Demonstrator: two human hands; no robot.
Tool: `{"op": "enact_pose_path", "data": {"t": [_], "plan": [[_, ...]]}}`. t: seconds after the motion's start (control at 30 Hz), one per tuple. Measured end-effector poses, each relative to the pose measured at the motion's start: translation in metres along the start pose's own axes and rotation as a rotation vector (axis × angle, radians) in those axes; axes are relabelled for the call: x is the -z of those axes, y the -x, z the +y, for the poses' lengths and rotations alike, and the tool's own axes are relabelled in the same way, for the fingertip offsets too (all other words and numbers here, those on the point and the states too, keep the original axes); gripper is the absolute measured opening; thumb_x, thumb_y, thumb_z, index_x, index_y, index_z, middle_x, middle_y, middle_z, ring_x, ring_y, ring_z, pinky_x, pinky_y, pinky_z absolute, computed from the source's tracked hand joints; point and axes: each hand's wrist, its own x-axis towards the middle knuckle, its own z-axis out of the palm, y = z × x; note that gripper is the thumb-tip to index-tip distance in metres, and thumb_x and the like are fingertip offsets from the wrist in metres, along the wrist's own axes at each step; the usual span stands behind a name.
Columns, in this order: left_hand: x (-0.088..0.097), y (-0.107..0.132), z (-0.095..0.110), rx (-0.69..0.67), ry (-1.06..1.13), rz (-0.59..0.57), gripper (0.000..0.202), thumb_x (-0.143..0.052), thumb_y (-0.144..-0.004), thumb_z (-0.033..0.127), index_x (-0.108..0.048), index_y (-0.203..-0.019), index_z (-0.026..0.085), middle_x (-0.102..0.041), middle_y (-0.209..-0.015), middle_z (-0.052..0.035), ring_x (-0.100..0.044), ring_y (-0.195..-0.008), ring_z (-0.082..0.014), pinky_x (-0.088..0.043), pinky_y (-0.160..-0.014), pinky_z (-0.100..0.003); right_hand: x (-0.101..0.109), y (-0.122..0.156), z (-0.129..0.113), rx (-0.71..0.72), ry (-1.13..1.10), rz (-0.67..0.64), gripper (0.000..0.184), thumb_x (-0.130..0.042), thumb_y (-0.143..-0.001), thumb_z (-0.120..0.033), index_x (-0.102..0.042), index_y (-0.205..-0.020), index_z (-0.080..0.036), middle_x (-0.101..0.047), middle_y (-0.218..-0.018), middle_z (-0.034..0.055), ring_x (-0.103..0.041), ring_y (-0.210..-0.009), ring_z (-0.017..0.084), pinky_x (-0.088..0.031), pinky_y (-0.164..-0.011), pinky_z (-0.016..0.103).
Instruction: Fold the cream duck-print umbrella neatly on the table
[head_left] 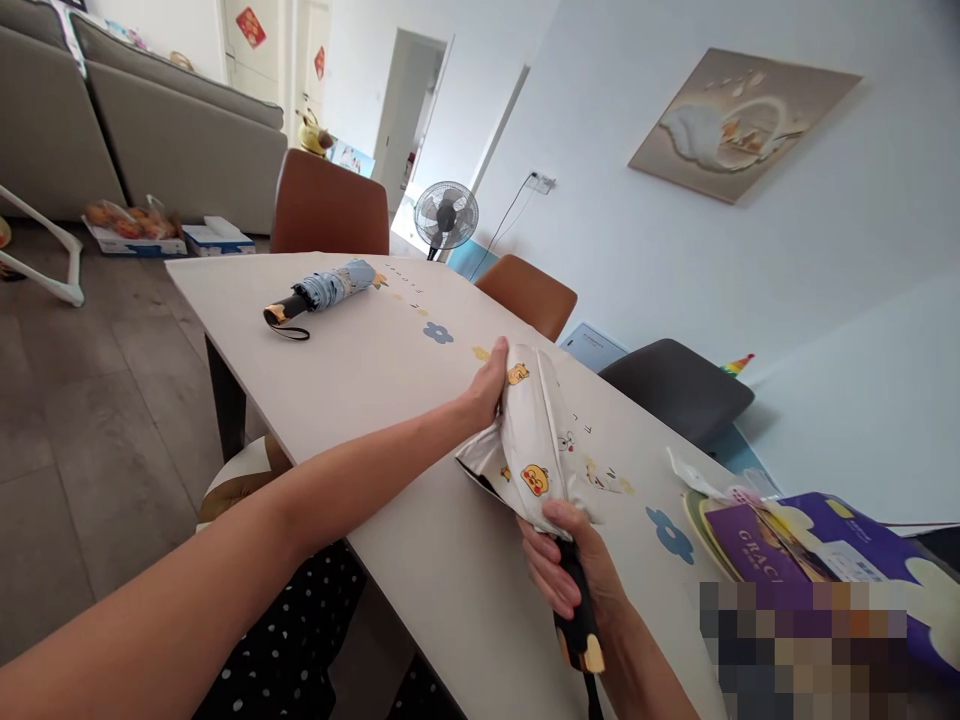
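A white folding umbrella (530,425) with yellow cartoon figures is held above the table, its canopy loosely gathered around the shaft. My right hand (566,565) wraps round the lower canopy and the top of the black handle, which has a gold-coloured end and a dark strap. Higher up, my left hand (489,385) presses against the canopy's left side, thumb pointing up; its other fingers are hidden behind the fabric. Farther back on the table lies a second folding umbrella (334,287), light blue and rolled up, with a black and gold handle and a wrist loop.
The pale table (405,390) has printed flowers. Purple packages (765,550) are piled at its right end. Brown chairs (330,205) and a dark grey chair (675,385) stand around it. A fan (446,215) is beyond, and a sofa (180,110) is at the back left.
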Motion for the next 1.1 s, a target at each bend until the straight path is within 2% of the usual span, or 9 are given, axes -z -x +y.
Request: {"op": "enact_pose_path", "data": {"t": [0.13,0.23,0.33,0.47,0.7,0.83,0.97,1.03,1.1], "plan": [[0.001,-0.006,-0.013,0.072,0.050,0.157,0.058,-0.029,-0.078,0.068,-0.055,-0.098,0.019,-0.062,-0.097,-0.0081,-0.057,-0.089,-0.0218,-0.046,-0.072,-0.031,-0.007,0.007,0.002,0.114,-0.152,-0.142,0.037,-0.047,-0.079,-0.036,-0.048,-0.048,-0.016,-0.031,-0.028,-0.0062,-0.021,-0.019,0.004,-0.027,-0.019,0.015],[0.001,-0.005,-0.020,-0.002,-0.055,0.276,0.041,-0.037,-0.081,0.057,-0.053,-0.077,0.020,-0.058,-0.080,-0.0031,-0.053,-0.077,-0.0169,-0.043,-0.069,-0.028,-0.007,0.013,0.000,0.175,-0.186,-0.152,0.037,-0.044,-0.081,-0.033,-0.049,-0.049,-0.016,-0.032,-0.030,-0.0058,-0.021,-0.019,0.004,-0.029,-0.020,0.015],[0.003,-0.003,-0.018,-0.044,-0.075,0.342,0.035,-0.041,-0.082,0.049,-0.046,-0.064,0.019,-0.048,-0.066,0.0005,-0.046,-0.065,-0.0126,-0.039,-0.063,-0.025,-0.004,0.021,-0.001,0.197,-0.208,-0.150,0.038,-0.042,-0.083,-0.032,-0.050,-0.051,-0.015,-0.031,-0.032,-0.0064,-0.020,-0.020,0.004,-0.031,-0.021,0.015],[0.001,0.002,-0.012,0.040,-0.029,0.265,0.039,-0.045,-0.081,0.050,-0.041,-0.058,0.019,-0.042,-0.056,0.0019,-0.042,-0.054,-0.0106,-0.038,-0.056,-0.025,-0.003,0.028,0.001,0.249,-0.260,-0.164,0.036,-0.041,-0.085,-0.030,-0.051,-0.054,-0.014,-0.034,-0.039,-0.0069,-0.018,-0.021,0.002,-0.030,-0.020,0.014],[0.005,-0.002,-0.016,0.122,0.143,0.165,0.034,-0.051,-0.080,0.048,-0.048,-0.069,0.017,-0.054,-0.062,-0.0021,-0.052,-0.058,-0.0132,-0.045,-0.058,-0.027,-0.006,0.032,0.004,0.279,-0.316,-0.244,0.039,-0.035,-0.088,-0.031,-0.051,-0.057,-0.014,-0.037,-0.037,-0.0063,-0.015,-0.019,0.001,-0.025,-0.020,0.012],[0.014,-0.010,-0.017,0.076,-0.048,0.202,0.033,-0.047,-0.082,0.046,-0.047,-0.067,0.017,-0.052,-0.059,-0.0023,-0.051,-0.057,-0.0133,-0.043,-0.057,-0.027,-0.003,0.030,0.002,0.262,-0.240,-0.106,0.036,-0.043,-0.083,-0.036,-0.046,-0.052,-0.017,-0.030,-0.031,-0.0075,-0.018,-0.019,0.003,-0.023,-0.020,0.013],[0.006,0.000,-0.014,-0.061,-0.144,0.320,0.031,-0.042,-0.085,0.043,-0.045,-0.066,0.019,-0.052,-0.066,-0.0014,-0.051,-0.066,-0.0134,-0.042,-0.066,-0.027,-0.002,0.028,-0.006,0.265,-0.086,0.190,0.036,-0.050,-0.079,-0.037,-0.044,-0.049,-0.017,-0.030,-0.031,-0.0066,-0.022,-0.022,0.004,-0.024,-0.023,0.015],[-0.005,0.013,-0.013,-0.224,-0.230,0.277,0.027,-0.042,-0.085,0.043,-0.049,-0.071,0.021,-0.056,-0.076,-0.0010,-0.053,-0.077,-0.0140,-0.041,-0.075,-0.027,-0.003,0.026,-0.010,0.262,-0.002,0.344,0.036,-0.053,-0.076,-0.037,-0.044,-0.048,-0.017,-0.033,-0.032,-0.0056,-0.025,-0.024,0.004,-0.026,-0.026,0.015],[-0.017,0.027,-0.015,-0.397,-0.339,0.113,0.024,-0.045,-0.083,0.045,-0.053,-0.084,0.022,-0.060,-0.092,-0.0013,-0.053,-0.090,-0.0155,-0.039,-0.084,-0.029,-0.003,0.024,-0.011,0.239,0.082,0.491,0.035,-0.055,-0.075,-0.037,-0.045,-0.048,-0.016,-0.035,-0.033,-0.0046,-0.031,-0.026,0.005,-0.030,-0.029,0.016]]}}
